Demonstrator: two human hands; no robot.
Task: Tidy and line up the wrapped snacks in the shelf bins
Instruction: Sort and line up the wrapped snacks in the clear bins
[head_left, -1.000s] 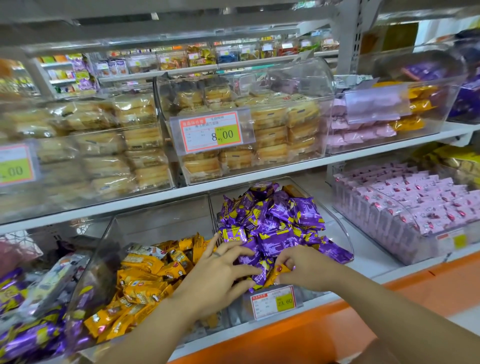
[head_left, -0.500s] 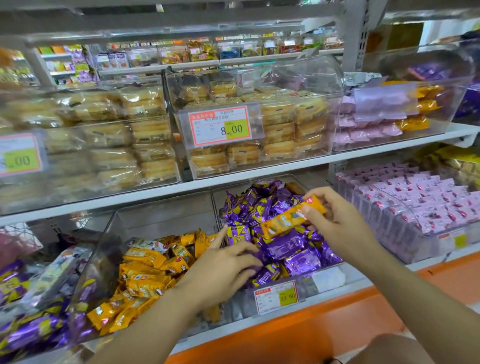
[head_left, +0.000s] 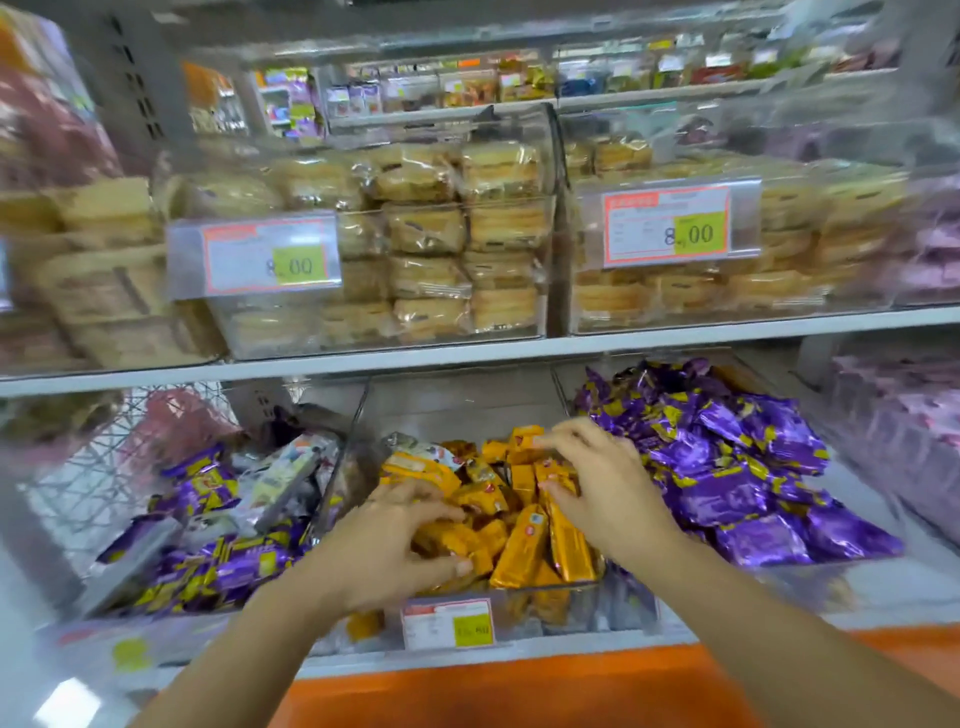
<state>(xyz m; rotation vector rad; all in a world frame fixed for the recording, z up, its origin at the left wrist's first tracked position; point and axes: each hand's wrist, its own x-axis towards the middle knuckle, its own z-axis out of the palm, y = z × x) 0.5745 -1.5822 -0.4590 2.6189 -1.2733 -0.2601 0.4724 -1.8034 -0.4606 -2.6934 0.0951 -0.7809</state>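
Note:
Orange wrapped snacks (head_left: 519, 551) lie jumbled in the middle clear bin (head_left: 576, 605) on the lower shelf. My left hand (head_left: 384, 545) reaches into the bin's front left, its fingers and thumb curled round a few orange packs. At the back right of the same bin my right hand (head_left: 608, 493) curls its fingertips and thumb round an orange pack. The bin to the right holds a loose heap of purple wrapped snacks (head_left: 737, 478). Motion blur softens the whole view.
To the left, a bin holds mixed purple and silver packs (head_left: 218, 561). A price label (head_left: 448, 622) hangs on the middle bin's front. Clear bins of wrapped cakes (head_left: 431, 234) fill the shelf above. Pink packs (head_left: 898, 415) sit at far right. An orange ledge (head_left: 519, 691) runs below.
My right hand carried an orange pack out of the purple bin and into the orange bin. My left hand shifted from the purple bin's edge into the orange snacks. The view swung left.

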